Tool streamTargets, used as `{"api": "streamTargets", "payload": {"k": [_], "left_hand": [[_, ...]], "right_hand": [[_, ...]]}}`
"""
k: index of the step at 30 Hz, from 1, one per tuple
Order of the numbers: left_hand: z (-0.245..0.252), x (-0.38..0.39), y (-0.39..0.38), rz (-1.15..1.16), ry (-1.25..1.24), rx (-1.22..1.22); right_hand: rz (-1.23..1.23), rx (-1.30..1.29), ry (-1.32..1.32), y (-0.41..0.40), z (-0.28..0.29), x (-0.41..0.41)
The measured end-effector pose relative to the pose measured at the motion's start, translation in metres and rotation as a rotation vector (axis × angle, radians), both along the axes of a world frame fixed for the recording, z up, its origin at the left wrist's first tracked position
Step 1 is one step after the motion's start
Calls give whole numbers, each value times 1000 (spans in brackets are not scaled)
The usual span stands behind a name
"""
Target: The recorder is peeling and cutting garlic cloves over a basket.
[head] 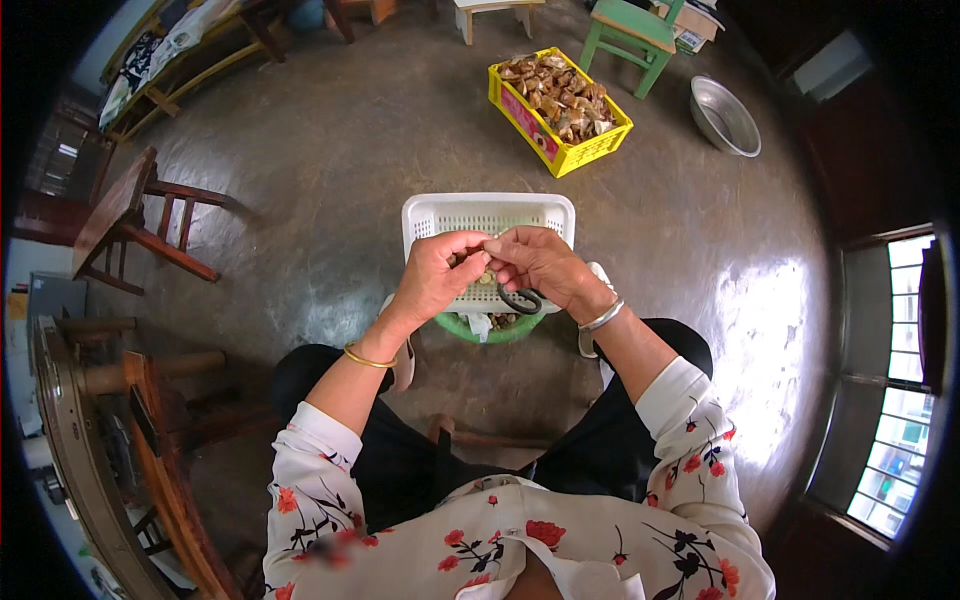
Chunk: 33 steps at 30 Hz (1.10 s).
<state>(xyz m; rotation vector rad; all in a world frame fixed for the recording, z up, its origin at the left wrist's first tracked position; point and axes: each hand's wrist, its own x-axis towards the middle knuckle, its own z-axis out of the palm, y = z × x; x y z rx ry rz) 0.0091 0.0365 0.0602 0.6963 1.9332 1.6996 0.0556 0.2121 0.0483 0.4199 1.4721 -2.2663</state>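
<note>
Fingertips of my left hand (pixel 448 264) and my right hand (pixel 541 262) meet above a white plastic basket (pixel 487 201) with a perforated floor. They pinch a small piece between them, mostly hidden by the fingers. Small pale pieces (pixel 486 278) lie in the basket under the hands, and brown ones show in the gap of the left hand. A black loop handle (pixel 523 304), apparently of scissors, sticks out below my right hand; the rest is hidden. Beneath the basket's near side sits a green tub (pixel 491 335) with brown bits and a white scrap of plastic in it.
Beyond the basket stands a yellow crate (pixel 592 154) heaped with brown, dried-looking pieces. A metal basin (pixel 724 116) and a green chair (pixel 628 41) are at the far right. Wooden chairs (pixel 146 217) stand to the left. My legs flank the basket.
</note>
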Motion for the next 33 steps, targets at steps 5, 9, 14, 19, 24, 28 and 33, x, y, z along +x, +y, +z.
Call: {"api": "streamTargets", "payload": {"k": [5, 9, 14, 19, 24, 28, 33], "left_hand": [[5, 6, 1, 32, 318, -65], [-12, 1, -3, 109, 565, -114], [-4, -1, -10, 97, 104, 51], [5, 4, -16, 81, 58, 21], [-3, 8, -19, 69, 56, -8], [-11, 9, -18, 114, -123, 30], [-46, 22, -21, -20, 103, -264]], "right_hand": [[10, 6, 10, -2, -5, 2], [-42, -37, -14, -12, -3, 1], [-64, -160, 16, -12, 0, 1], [8, -272, 17, -11, 0, 3], [26, -209, 26, -16, -3, 7], [0, -54, 18, -8, -8, 2], [-42, -2, 5, -3, -2, 3]]}}
